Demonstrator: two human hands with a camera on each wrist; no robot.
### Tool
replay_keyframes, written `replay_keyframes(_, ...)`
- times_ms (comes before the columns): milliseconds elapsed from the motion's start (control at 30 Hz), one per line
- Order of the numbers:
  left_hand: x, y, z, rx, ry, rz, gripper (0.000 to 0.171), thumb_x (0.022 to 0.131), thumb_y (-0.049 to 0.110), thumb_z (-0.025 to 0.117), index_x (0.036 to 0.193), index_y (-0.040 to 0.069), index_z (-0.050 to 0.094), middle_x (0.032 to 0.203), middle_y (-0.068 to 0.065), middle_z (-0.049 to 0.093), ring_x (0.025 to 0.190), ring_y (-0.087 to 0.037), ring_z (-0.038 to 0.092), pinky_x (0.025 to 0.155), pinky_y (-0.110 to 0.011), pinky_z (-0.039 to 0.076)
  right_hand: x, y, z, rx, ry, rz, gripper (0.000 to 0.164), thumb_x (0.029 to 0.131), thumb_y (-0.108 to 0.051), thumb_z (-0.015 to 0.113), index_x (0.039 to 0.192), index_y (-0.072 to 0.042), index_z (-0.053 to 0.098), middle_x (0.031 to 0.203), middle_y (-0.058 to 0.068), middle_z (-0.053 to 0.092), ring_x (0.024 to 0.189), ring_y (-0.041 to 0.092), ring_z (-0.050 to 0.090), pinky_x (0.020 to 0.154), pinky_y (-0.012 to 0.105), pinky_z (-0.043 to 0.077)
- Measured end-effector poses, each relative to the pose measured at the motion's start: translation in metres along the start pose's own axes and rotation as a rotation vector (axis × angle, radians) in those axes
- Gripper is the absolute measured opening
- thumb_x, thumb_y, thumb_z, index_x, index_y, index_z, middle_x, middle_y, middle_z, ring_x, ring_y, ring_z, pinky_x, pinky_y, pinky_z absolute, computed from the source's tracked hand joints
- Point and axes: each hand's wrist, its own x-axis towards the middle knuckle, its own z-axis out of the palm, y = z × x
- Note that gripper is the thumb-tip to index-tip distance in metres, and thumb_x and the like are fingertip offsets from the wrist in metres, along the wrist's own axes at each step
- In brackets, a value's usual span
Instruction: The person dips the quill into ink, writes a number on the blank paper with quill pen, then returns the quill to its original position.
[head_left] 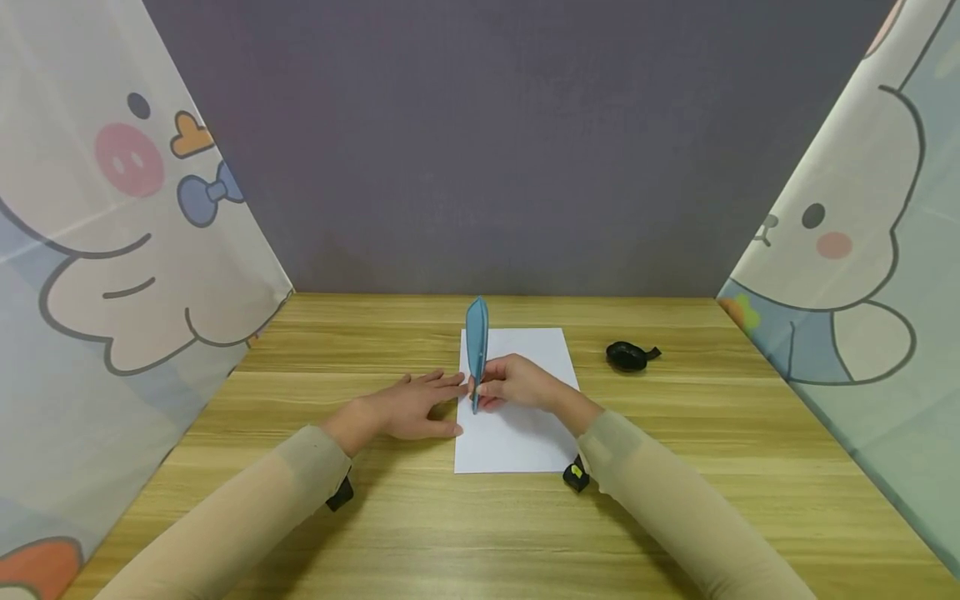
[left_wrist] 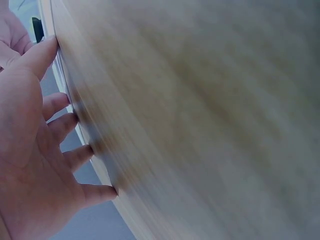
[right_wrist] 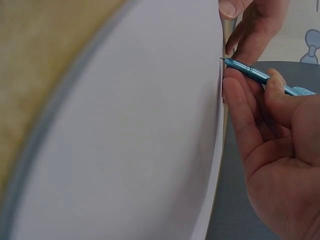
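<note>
A blue pen with a broad feather-shaped top [head_left: 476,337] stands nearly upright over the left part of a white paper sheet [head_left: 536,442]. My right hand [head_left: 521,385] pinches its lower shaft between thumb and fingers. In the right wrist view the teal pen barrel [right_wrist: 250,71] ends in a fine tip close to the paper; whether it touches I cannot tell. My left hand [head_left: 412,408] lies with fingers spread, its fingertips at the sheet's left edge. In the left wrist view the left hand [left_wrist: 30,145] has straight fingers resting against the surface.
On the wooden table [head_left: 360,333], right of the sheet, lies a black oval object [head_left: 628,357] with a short tab. A dark grey panel [head_left: 502,150] rises behind the table. Cartoon-printed cloths [head_left: 97,317] hang at both sides.
</note>
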Motion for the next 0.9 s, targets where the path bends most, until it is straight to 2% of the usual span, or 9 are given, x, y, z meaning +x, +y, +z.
replay_keyframes(467,-0.001,0.001,-0.001,-0.007,0.002,0.009,0.082,0.109,0.063,0.059,0.174,0.021,0.035,0.184,-0.003,0.024,0.171,-0.041,0.017,0.127,-0.083,0.017,-0.013,0.001,0.002,-0.018,-0.017,0.004,0.019,0.11,-0.005,0.065,0.121,0.007,0.075,0.113,0.019,0.082,0.1,0.024,0.082,0.089,0.038,0.068)
replay_keyframes(900,-0.002,0.002,-0.001,0.01,0.008,0.013,0.08,0.109,0.063,0.058,0.174,0.021,0.036,0.184,-0.003,0.024,0.171,-0.042,0.017,0.127,-0.083,0.018,-0.026,0.0,0.003,-0.028,-0.03,-0.007,0.018,0.109,-0.005,0.066,0.118,0.007,0.075,0.112,0.02,0.082,0.099,0.023,0.082,0.089,0.039,0.069)
